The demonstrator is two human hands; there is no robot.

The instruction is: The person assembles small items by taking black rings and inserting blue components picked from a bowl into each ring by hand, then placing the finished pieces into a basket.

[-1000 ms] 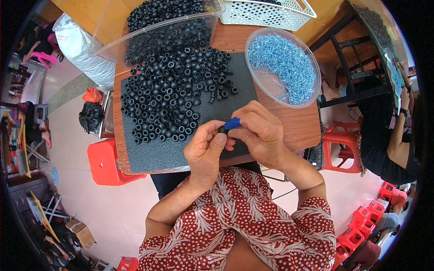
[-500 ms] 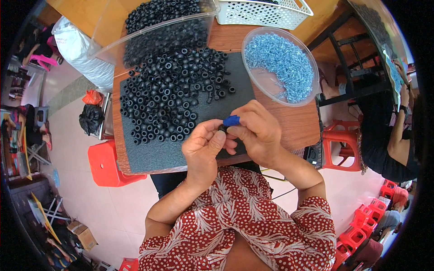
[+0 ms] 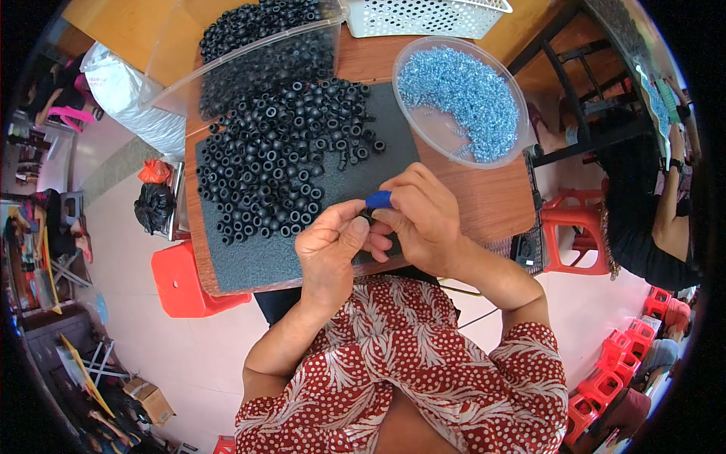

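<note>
Just past the table's near edge, my left hand [image 3: 331, 244] pinches a small black plastic part [image 3: 367, 215] between thumb and fingers. My right hand [image 3: 425, 221] meets it there, its thumb and forefinger closed at the same part. A blue wrap [image 3: 379, 200] sits at the tip of my right forefinger. The fingers hide most of the part, and I cannot make out anything else between them. Beyond my hands, a heap of hollow black round parts [image 3: 280, 155] spreads over a dark grey mat [image 3: 257, 266].
A clear bin [image 3: 249, 57] of black parts stands behind the heap. To the right, a round clear tray [image 3: 522, 113] holds many small light-blue pieces. A white perforated basket [image 3: 423, 19] is at the back. Red stools [image 3: 180, 280] flank the wooden table [image 3: 484, 200]; another person sits at right.
The view has shifted slightly, so the table and trays appear a little further left and up. My hands keep the same pinch on the black part.
</note>
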